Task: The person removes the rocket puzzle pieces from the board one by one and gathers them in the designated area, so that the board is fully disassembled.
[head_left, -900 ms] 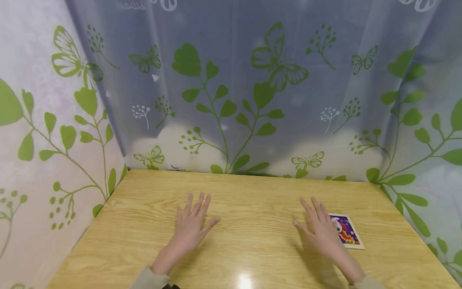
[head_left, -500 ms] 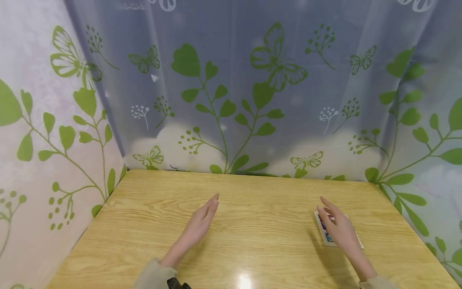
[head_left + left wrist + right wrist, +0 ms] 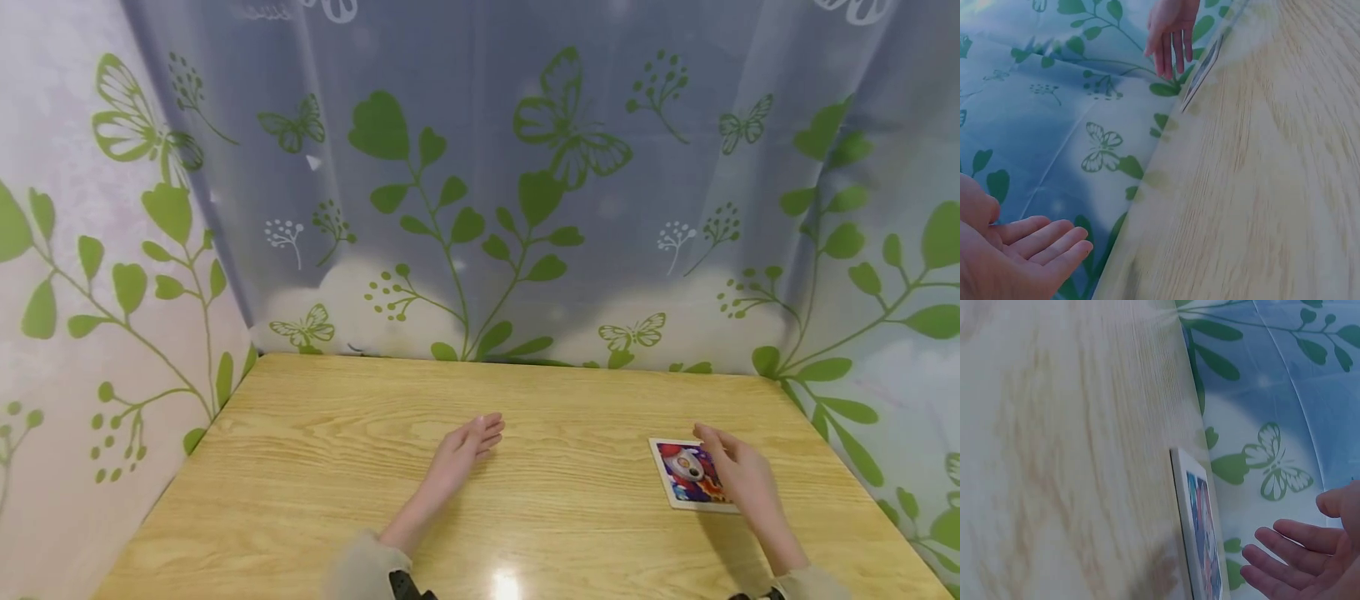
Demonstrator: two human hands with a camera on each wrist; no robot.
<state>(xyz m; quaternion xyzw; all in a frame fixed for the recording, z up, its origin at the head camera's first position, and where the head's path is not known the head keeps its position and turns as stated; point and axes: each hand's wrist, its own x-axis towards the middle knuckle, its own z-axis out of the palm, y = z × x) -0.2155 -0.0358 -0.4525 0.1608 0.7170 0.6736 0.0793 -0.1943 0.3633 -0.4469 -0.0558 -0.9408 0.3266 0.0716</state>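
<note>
A flat square picture board (image 3: 684, 473) with a white border lies on the right part of the table. Its picture shows a cartoon figure on purple, with red and orange patches. My right hand (image 3: 748, 483) hovers over the board's right side and hides part of it. In the right wrist view, that hand (image 3: 1313, 559) has loosely extended fingers and holds nothing, apart from the board (image 3: 1200, 531). My left hand (image 3: 459, 450) is above the middle of the table, palm turned inward. The left wrist view shows its fingers (image 3: 1047, 240) relaxed, with nothing in them.
The wood-grain table (image 3: 360, 400) reaches back to a blue-grey curtain (image 3: 480, 208) printed with green leaves and butterflies. Similar printed cloth (image 3: 60, 275) hangs at both sides. Dark wrist straps show near the sleeves (image 3: 367, 567).
Both hands have turned from palms down to palms inward. The left hand has moved right; the right hand has also shifted right, uncovering more of the picture board's left side.
</note>
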